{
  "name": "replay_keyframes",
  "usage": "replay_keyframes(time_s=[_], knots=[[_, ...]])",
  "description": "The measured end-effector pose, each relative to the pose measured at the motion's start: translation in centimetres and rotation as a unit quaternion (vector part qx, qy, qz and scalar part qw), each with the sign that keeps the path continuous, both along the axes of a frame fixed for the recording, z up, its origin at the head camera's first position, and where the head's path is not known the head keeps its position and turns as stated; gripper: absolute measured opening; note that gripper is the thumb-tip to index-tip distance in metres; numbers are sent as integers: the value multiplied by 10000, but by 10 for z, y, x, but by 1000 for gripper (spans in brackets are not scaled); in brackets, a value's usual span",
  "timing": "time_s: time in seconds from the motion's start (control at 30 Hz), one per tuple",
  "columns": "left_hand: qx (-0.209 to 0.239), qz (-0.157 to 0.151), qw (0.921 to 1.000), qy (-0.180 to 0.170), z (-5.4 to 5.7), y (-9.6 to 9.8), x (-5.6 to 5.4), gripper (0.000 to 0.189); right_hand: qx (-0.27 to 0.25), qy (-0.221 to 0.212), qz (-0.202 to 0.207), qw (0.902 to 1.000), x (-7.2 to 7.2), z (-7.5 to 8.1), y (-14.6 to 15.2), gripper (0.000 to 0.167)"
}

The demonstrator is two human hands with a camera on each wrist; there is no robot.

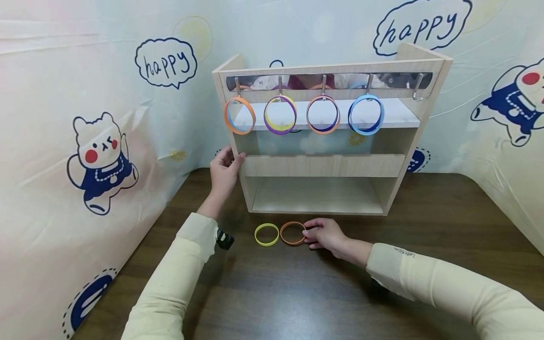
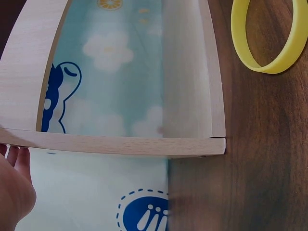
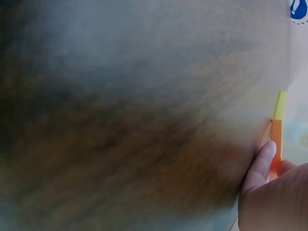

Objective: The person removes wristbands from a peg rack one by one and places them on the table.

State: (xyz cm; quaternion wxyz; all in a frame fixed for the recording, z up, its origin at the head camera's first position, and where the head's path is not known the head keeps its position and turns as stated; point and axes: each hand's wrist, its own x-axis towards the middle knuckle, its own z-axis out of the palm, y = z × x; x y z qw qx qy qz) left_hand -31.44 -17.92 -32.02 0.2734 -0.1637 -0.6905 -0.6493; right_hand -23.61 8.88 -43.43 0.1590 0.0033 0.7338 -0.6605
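My left hand (image 1: 224,172) grips the left side panel of a light wooden shelf (image 1: 325,165), thumb at its front edge. In the left wrist view its fingertips (image 2: 21,159) show against the panel. At the table in front of the shelf, my right hand (image 1: 327,236) pinches the right side of an orange silicone wristband (image 1: 292,243). In the right wrist view the thumb lies along the orange wristband (image 3: 276,137). Just left of it a yellow wristband (image 1: 266,244) lies flat on the brown table.
Along the shelf's top rail, metal hooks carry several wristbands: orange with blue (image 1: 239,132), purple with yellow (image 1: 280,132), orange with purple (image 1: 323,132) and blue (image 1: 365,132). Another hook (image 1: 418,87) is at the right end. A printed cloth (image 1: 165,123) surrounds the table (image 1: 297,293).
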Motion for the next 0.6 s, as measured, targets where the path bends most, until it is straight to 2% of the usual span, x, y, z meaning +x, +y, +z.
replay_keyframes(time_s=[0.6], knots=[[-15,-1,10000,46,0,0,0,34,214,229,82,9995,2,1,-2,30]])
